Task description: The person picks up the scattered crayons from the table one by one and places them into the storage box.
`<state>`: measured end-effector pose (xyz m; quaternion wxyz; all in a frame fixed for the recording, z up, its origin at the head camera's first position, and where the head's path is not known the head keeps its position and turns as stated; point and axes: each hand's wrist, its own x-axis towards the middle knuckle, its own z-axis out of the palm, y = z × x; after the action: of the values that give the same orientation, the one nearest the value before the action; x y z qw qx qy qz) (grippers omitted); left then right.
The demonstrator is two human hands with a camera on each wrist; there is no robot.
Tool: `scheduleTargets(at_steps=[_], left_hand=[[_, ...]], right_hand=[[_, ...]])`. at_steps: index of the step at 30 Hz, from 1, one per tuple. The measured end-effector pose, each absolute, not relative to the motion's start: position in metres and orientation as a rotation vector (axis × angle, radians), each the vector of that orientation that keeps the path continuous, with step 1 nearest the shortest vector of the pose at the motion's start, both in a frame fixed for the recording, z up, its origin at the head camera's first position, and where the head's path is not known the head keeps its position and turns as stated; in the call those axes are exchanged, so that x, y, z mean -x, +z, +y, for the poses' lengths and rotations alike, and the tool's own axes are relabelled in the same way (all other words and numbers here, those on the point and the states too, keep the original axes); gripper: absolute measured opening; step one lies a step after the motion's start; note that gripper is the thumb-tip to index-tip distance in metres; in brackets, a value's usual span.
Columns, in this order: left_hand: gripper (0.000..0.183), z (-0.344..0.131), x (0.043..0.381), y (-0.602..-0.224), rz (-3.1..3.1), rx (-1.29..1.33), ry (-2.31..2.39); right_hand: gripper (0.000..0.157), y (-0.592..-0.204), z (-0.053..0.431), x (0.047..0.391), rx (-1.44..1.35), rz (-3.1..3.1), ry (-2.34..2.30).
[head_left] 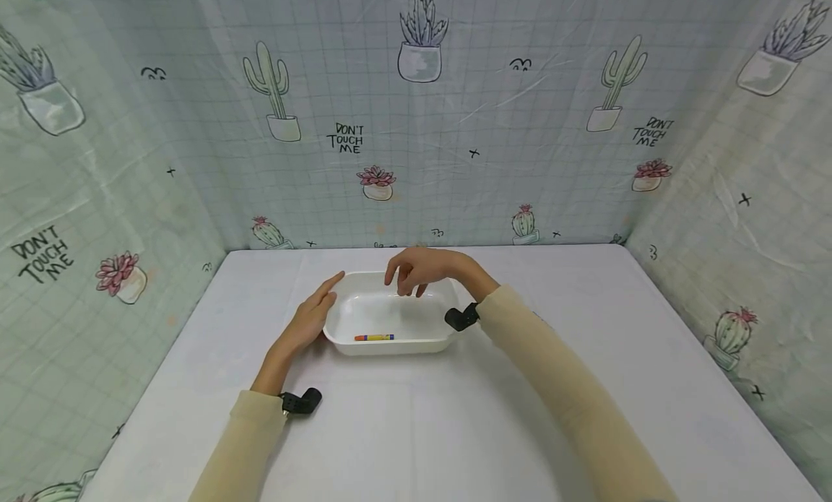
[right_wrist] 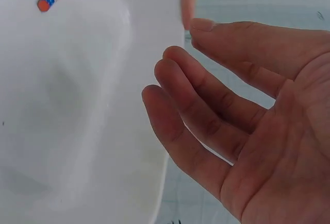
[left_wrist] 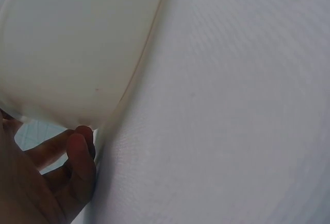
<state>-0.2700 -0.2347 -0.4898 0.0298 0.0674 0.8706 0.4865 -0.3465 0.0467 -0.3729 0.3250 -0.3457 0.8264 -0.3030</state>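
Note:
A white rectangular tray [head_left: 390, 347] with rounded corners stands on the table. In it, by the near wall, lies one crayon [head_left: 374, 337] with an orange tip and a yellow wrapper; its flat orange end with a blue band shows in the right wrist view. My left hand [head_left: 310, 318] holds the tray's left edge, and its curled fingers [left_wrist: 81, 157] touch the outer wall in the left wrist view. Over the far right part of the tray hovers my right hand [head_left: 425, 267], fingers loosely bent, with nothing between thumb and fingertips.
A white cloth covers the table [head_left: 390, 430]. A pale green curtain [head_left: 455, 170] printed with cacti surrounds its back and sides. Each wrist carries a black camera, the left wrist camera [head_left: 302, 401] and the right wrist camera [head_left: 462, 316].

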Motion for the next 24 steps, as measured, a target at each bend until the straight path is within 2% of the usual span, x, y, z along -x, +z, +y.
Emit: scheduleTargets(at_steps=[12,24], left_hand=[[0.051,-0.237,0.269,-0.490,2.690,-0.191,1.494],[0.051,-0.235,0.271,-0.492,2.682,-0.199,1.495]], right_hand=[[0.031,-0.368,0.125,0.334,0.863,2.289,-1.054],[0.032,-0.395,0.200,0.309,0.646,2.444,-1.187]])
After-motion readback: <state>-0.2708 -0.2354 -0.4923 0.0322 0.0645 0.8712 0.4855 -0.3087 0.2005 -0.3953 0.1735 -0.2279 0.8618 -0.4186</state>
